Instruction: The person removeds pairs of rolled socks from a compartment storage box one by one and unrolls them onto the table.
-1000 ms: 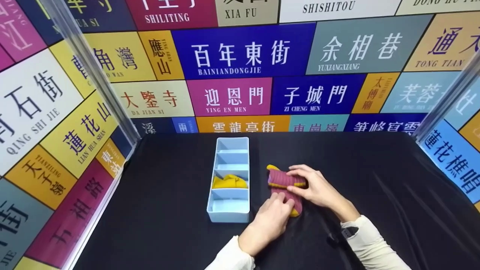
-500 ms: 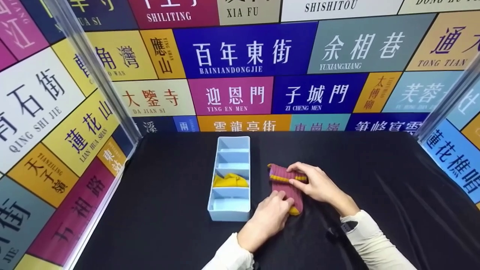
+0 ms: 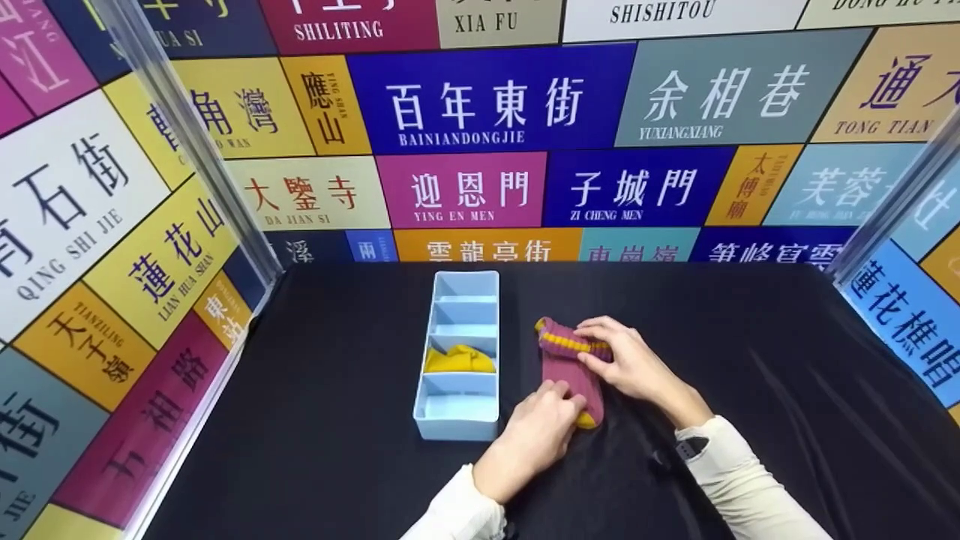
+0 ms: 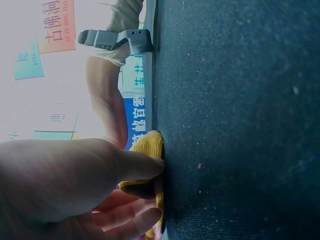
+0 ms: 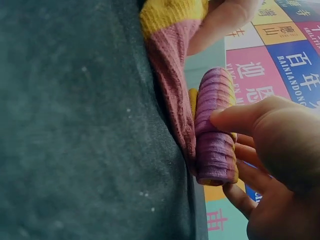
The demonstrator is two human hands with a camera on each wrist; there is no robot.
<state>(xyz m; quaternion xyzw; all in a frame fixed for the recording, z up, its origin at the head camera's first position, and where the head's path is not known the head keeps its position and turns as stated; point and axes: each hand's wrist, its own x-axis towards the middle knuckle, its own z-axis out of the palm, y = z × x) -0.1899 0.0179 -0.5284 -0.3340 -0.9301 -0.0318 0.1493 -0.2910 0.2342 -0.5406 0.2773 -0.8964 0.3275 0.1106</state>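
Maroon sock (image 3: 568,367) lies mid-desk, beside the divided tray (image 3: 459,409). Right hand (image 3: 626,364) fingers clamp its rolled end; left hand (image 3: 541,431) fingers pin the yellow toe (image 4: 150,150). Judgement: roll tightly, evenly.

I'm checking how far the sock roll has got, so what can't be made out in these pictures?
- Head view: the sock's near end, covered by the left hand.
- Head view: the roll's far side, behind the right hand.
- Left wrist view: most of the sock, hidden by the hand; background overexposed.
- Organizer: the yellow item is too small to identify.
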